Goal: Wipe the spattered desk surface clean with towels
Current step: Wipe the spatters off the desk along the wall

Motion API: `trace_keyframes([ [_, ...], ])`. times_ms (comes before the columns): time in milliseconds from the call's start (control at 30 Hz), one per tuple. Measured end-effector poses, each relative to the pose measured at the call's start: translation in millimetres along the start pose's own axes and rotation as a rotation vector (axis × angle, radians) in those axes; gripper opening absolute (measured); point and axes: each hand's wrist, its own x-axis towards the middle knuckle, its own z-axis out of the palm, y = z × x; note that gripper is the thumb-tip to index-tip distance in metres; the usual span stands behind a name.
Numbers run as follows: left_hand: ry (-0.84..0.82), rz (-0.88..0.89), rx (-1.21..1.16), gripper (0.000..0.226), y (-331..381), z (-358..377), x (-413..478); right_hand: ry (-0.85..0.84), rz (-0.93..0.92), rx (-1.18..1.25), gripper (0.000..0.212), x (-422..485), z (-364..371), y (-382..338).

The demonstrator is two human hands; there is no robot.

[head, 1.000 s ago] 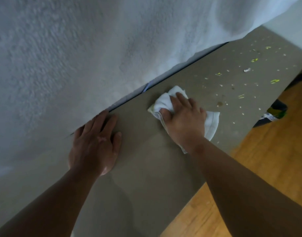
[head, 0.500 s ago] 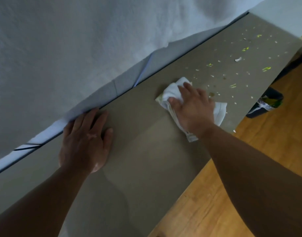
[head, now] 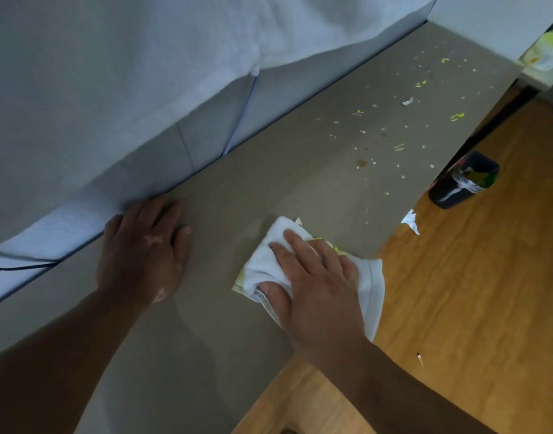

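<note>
Pressing soft, light towel [head: 262, 264] flat at counter [head: 253, 189] front edge w/ right grip [head: 319, 286], fingers [head: 300, 245] straight, nothing pinched; left grip [head: 143, 252] flat & empty on counter; prob. bunches easy, so push on middle.

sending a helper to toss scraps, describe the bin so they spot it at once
Follow the grey desk to its spattered far end, then look down to the wooden floor beside it. The bin stands there: dark, round, colourful rubbish inside, unlike the white scrap nearby.
</note>
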Motion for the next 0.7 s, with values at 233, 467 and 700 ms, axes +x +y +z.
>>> trace_keyframes([
  [233, -0.043, -0.095, -0.003, 0.058, 28.8, 18.7, 18.5, -0.028, 0.033, 0.029, 0.056, 35.5, -9.9, 54.2],
  [467, -0.015, 0.015, -0.054, 0.057, 58.5, 38.3, 52.8, 0.068, 0.217, -0.034, 0.056, 116.6, -17.8, 139.4],
  [700, -0.098, 0.017, -0.008, 0.063, 90.5, 49.3, 87.2, 0.089, 0.357, -0.038, 0.057, 153.9, -22.7, 168.7],
])
